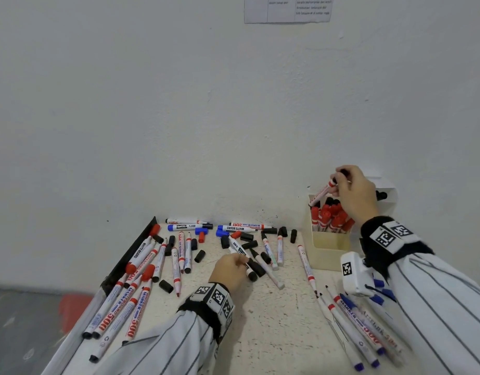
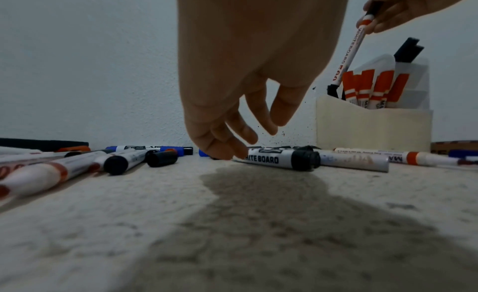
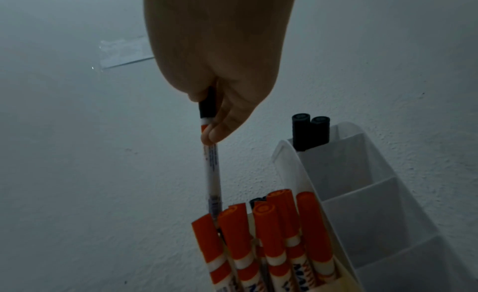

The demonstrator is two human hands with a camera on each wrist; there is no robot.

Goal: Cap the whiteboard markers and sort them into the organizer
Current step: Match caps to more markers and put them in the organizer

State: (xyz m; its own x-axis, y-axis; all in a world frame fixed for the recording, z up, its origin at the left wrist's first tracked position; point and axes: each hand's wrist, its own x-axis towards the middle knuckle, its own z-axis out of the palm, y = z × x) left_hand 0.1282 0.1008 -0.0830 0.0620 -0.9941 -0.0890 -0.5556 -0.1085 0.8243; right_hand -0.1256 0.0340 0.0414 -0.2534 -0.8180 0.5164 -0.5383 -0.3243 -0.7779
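The right hand (image 1: 352,190) pinches a black-capped marker (image 1: 321,192), its lower end among red-capped ones in the organizer (image 1: 328,250) at the desk's (image 1: 274,320) far right; the left hand (image 1: 229,269) pinches a black marker (image 2: 274,158) lying mid-desk.

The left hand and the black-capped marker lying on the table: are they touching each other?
Touching. In the left wrist view the fingertips of the left hand rest against the black-capped marker, with no gap visible between them.
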